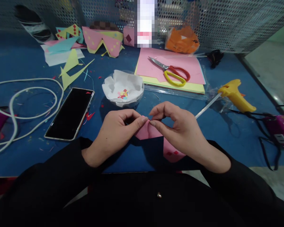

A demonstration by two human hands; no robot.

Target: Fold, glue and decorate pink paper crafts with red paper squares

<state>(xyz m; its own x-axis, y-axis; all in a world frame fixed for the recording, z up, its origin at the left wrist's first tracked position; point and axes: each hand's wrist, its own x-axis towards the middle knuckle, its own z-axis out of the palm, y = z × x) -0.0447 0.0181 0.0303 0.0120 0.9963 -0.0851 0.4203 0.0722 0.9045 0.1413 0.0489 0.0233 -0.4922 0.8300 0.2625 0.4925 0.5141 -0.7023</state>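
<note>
A pink paper cutout [148,131], shaped like a mask with red diamonds on its right part, is held up in front of me. My left hand [119,132] pinches its upper edge between thumb and forefinger. Close beside that pinch, my right hand [180,130] has its thumb and forefinger pressed together at the paper's edge; whatever sits between those tips is too small to name. The right palm covers part of the cutout. Just beyond my hands stands a clear bowl [136,100] lined with white paper, with small coloured paper bits [124,94] inside.
Scissors [172,72] lie on pink and yellow paper sheets [144,60]. A yellow glue gun [239,96] rests at the right, a phone [69,113] and white cable [11,104] at the left. Paper masks [101,41] and an orange paper item [182,41] stand along the mesh panel [227,25].
</note>
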